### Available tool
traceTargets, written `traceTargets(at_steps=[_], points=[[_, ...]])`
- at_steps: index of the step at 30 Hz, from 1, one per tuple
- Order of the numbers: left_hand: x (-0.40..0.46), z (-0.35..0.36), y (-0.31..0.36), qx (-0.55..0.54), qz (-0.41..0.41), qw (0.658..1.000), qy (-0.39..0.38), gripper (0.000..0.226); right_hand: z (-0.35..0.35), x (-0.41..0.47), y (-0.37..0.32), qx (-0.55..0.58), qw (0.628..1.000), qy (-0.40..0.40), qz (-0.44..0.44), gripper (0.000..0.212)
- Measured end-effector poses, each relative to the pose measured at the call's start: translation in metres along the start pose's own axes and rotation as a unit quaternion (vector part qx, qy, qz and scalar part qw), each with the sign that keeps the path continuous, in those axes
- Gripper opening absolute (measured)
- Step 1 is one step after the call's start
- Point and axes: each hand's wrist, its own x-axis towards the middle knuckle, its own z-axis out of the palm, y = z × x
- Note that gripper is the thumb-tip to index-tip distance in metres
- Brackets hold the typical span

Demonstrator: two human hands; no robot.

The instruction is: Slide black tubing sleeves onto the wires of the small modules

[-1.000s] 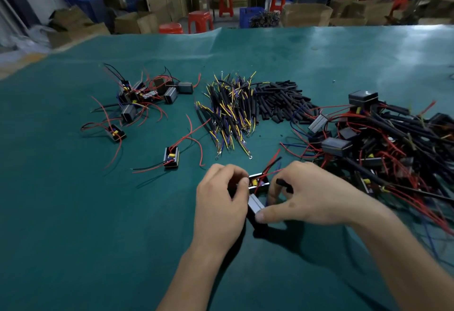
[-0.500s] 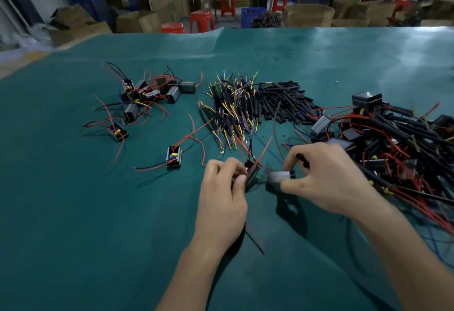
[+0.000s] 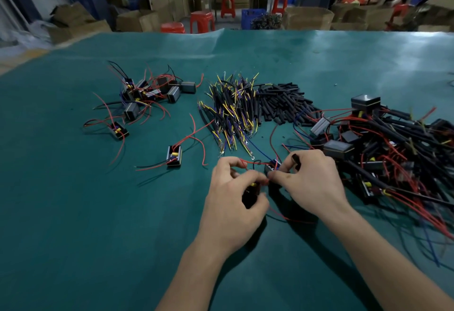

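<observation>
Now the two hands have drawn together over the bench: left hand grips a small module, right hand pinches its red wire, a black sleeve tucked in its fingers, ready for threading.

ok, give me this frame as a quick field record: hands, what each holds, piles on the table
left hand: curled, grips a small black module and pinches its red wire
right hand: pinches the red wire end beside the left fingertips; a black tubing sleeve is tucked between its fingers
sleeve on wire: not yet, as far as visible
loose sleeve pile: centre, far side
yellow-tipped leads: left of the sleeves
bare modules: far left cluster, plus a lone module
sleeved modules heap: right
table: green mat
</observation>
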Motion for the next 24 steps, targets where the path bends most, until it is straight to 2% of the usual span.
traceTargets(at_steps=[2, 6, 11, 15, 17, 20, 24], points=[[0.001, -0.001, -0.001, -0.026, -0.002, 1.000, 0.006, 0.019, 0.001, 0.000, -0.001, 0.002, 1.000, -0.006, 0.012, 0.026], [0.002, -0.008, -0.001, -0.116, -0.011, 0.993, 0.017, 0.048, -0.001, 0.002, 0.001, 0.039, 0.998, 0.001, 0.041, 0.029], [0.004, -0.009, 0.001, -0.210, -0.049, 0.976, 0.004, 0.040, -0.002, 0.001, -0.001, 0.050, 0.997, 0.003, 0.052, 0.030], [0.008, -0.005, 0.003, -0.201, -0.060, 0.976, 0.060, 0.022, -0.004, -0.001, -0.002, 0.040, 0.999, -0.014, 0.031, 0.033], [0.013, -0.006, 0.004, -0.174, -0.054, 0.982, 0.052, 0.010, -0.004, -0.001, -0.004, 0.034, 0.999, -0.017, 0.019, 0.035], [0.025, -0.007, 0.002, -0.113, -0.035, 0.993, -0.013, 0.021, -0.003, 0.001, -0.005, 0.041, 0.999, -0.009, 0.008, 0.037], [0.041, -0.004, -0.004, -0.123, -0.046, 0.991, 0.034, 0.029, -0.004, 0.001, -0.002, 0.064, 0.998, -0.020, -0.005, 0.036]])
